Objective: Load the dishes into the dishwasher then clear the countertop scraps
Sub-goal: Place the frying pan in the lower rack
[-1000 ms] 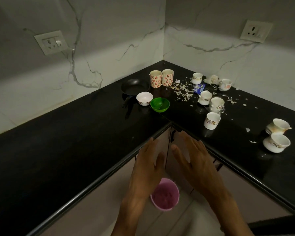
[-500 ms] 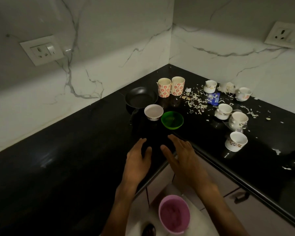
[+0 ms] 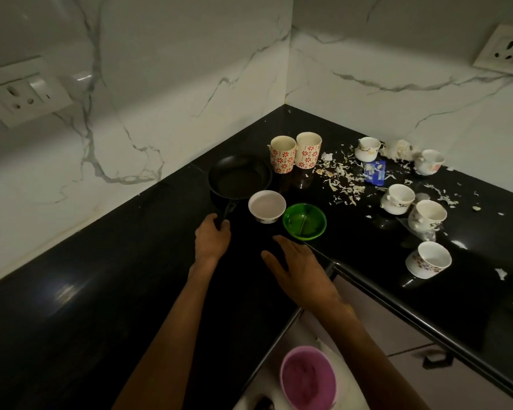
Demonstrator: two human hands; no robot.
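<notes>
Left hand [image 3: 212,237] fingers curl round handle of black frying pan [image 3: 240,176], which sits on black countertop [image 3: 101,291] near the corner. Right hand [image 3: 301,270] hovers flat, fingers spread, just short of green bowl [image 3: 304,221]. White bowl [image 3: 267,206] between pan and green bowl.

Black frying pan [image 3: 240,176] upright on the dark countertop [image 3: 71,321], beside white bowl [image 3: 267,206] and green bowl [image 3: 304,221].

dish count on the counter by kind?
Pan: 1
Bowls: 2, white, green
Red-flower mugs: 2
White cups: 5
Total: 10
</notes>
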